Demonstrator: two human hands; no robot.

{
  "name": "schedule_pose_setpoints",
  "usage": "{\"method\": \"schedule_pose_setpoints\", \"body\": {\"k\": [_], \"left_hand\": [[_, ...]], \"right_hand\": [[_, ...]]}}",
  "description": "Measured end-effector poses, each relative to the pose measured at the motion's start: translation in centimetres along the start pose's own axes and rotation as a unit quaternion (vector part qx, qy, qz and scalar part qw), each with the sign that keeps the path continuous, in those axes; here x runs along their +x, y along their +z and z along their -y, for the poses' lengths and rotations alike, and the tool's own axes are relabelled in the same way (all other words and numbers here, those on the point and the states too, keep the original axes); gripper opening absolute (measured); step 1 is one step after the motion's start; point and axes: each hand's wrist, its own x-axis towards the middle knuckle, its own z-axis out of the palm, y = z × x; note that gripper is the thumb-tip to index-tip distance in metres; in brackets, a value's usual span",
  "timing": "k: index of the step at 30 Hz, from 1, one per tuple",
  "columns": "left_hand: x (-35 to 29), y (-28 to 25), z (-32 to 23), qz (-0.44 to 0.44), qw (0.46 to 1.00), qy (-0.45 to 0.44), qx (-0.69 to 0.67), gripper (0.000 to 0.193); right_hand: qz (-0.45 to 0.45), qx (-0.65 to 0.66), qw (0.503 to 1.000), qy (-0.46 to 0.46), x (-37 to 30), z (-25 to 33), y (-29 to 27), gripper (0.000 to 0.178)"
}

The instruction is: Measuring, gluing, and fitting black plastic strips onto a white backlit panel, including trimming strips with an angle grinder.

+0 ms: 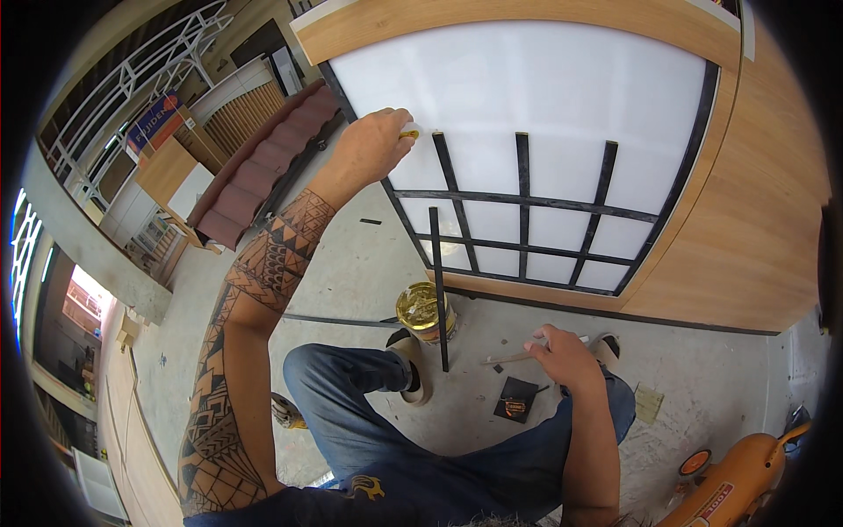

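Note:
My left hand [373,145] reaches to the upper left of a white panel [527,88] set in a wooden frame. Its fingers are closed round a small yellow and white thing [409,132], mostly hidden by the hand. Black strips [523,202] form a grid over the panel's lower part, with three upright ends sticking up. My right hand [569,358], low over my knee, is closed on a thin brownish stick [512,358] that points left. A loose black strip [441,290] lies tilted across an open tin [417,307] with a yellowish inside.
A dark square piece [516,400] lies on the concrete floor between my feet, near small scraps. An orange tank [733,492] stands at the lower right. A wooden side panel [738,202] adjoins the frame. Reddish wavy sheets [263,167] are at the back left.

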Motion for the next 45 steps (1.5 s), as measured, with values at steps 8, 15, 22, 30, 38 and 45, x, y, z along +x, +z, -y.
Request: {"method": "schedule_pose_setpoints", "body": {"k": [8, 15, 22, 30, 38, 45], "left_hand": [[0.2, -0.2, -0.3, 0.023, 1.000, -0.014, 0.008, 0.026], [0.0, 0.0, -0.1, 0.006, 1.000, -0.007, 0.006, 0.026], [-0.4, 0.1, -0.3, -0.015, 0.997, -0.039, -0.063, 0.032], [0.2, 0.5, -5.8, -0.046, 0.966, -0.089, -0.236, 0.040], [2.6, 1.5, -9.5, 0.010, 0.970, -0.045, -0.239, 0.045], [3.6, 1.6, -10.1, 0.026, 0.975, -0.051, -0.213, 0.047]], "right_hand": [[0.001, -0.001, 1.000, 0.013, 0.0, 0.0, 0.0, 0.052], [0.027, -0.005, 0.999, 0.032, -0.3, 1.6, -1.0, 0.052], [0.029, -0.008, 0.999, 0.031, -0.3, 0.8, -0.7, 0.053], [0.025, -0.019, 0.999, 0.029, 0.0, 0.9, -0.5, 0.053], [0.038, -0.006, 0.998, 0.049, -0.2, 0.6, -0.8, 0.052], [0.033, 0.004, 0.999, 0.042, -0.2, 0.6, -0.8, 0.053]]}}
